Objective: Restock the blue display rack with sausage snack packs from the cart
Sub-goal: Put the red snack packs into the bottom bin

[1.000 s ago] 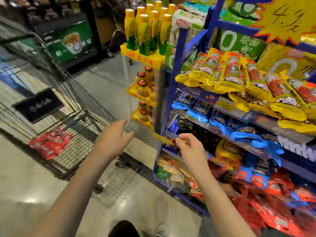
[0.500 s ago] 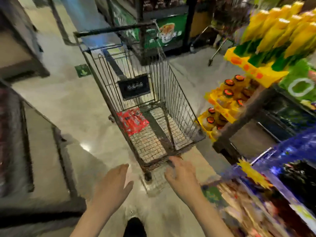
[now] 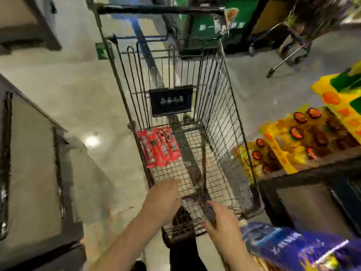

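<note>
Sausage snack packs (image 3: 158,146), red wrappers, lie in a small flat bunch on the wire floor of the cart (image 3: 224,122), far-left corner, just below the dark placard (image 3: 171,100) on the far wall. I can't count them for sure w/ the blur: looks like approx three or four side by side, maybe more stacked under. That bunch is the only stock I see in the cart, so my read is the restock is near its end, w/ this last lot left to move. Blue display rack (image 3: 297,249) only pokes in at bottom right, smeared, so I can't judge how full it is. My left hand (image 3: 163,198) is over the near edge of the cart, fingers straight and relaxed, carrying nothing, pointed toward the packs but well short of them. My right hand (image 3: 218,218) is at the near rim; fingers look loosely bent against the wire, but whether it grips the rim or just hovers I can't tell, too blurry. Two hands near each other, not touching. One cart in front of me; yellow shelf of bottles (image 3: 304,137) to the right.
</note>
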`<state>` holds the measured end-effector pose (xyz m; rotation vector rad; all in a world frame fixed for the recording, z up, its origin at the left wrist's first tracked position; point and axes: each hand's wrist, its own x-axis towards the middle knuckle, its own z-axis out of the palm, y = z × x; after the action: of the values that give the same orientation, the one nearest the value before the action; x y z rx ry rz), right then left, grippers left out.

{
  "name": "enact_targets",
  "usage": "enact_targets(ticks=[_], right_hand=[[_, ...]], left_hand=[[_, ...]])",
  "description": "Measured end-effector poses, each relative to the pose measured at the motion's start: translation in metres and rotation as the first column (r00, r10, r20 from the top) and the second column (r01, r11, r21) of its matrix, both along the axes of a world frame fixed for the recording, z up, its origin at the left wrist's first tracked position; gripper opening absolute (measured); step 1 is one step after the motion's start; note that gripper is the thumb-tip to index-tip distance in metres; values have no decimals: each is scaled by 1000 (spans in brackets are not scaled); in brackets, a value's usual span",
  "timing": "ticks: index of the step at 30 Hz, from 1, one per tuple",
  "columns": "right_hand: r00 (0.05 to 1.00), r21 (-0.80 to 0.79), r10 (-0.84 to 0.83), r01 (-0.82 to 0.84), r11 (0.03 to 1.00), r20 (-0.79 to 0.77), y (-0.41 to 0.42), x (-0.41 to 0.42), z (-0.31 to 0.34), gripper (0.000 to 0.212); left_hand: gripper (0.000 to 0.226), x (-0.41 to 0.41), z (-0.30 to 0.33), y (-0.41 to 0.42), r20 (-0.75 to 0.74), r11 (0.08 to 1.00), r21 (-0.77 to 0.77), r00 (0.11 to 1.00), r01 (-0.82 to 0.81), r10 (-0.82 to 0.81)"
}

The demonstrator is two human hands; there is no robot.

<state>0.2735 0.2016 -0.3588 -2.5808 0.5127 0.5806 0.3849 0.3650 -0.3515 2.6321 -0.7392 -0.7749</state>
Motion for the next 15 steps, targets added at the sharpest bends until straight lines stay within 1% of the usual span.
enact_targets(ticks=[2,4,7,9,12,15], right_hand=[[999,25,37,-36,999,-12,-20,37,-16,47],[995,49,99,-97,994,-24,-37,79,-29,50],[980,54,194,-193,980,-29,-58,142,-54,51],[969,64,237,-233,970,-65,-65,183,-76,51],[949,94,265,-251,963,-171,-69,237,-114,46],[919,146,288,-257,955,-270,-64,276,-152,50]], left_hand=[[51,25,-14,-11,9,996,-22,996,-85,86],[52,48,-29,-21,-12,978,-18,979,-206,206],[53,81,-53,-39,-58,936,14,934,-351,351],[51,101,-74,-51,-81,904,49,901,-424,427],[46,127,-110,-63,-120,840,106,832,-532,542],[41,151,-151,-68,-164,770,128,752,-625,638]])
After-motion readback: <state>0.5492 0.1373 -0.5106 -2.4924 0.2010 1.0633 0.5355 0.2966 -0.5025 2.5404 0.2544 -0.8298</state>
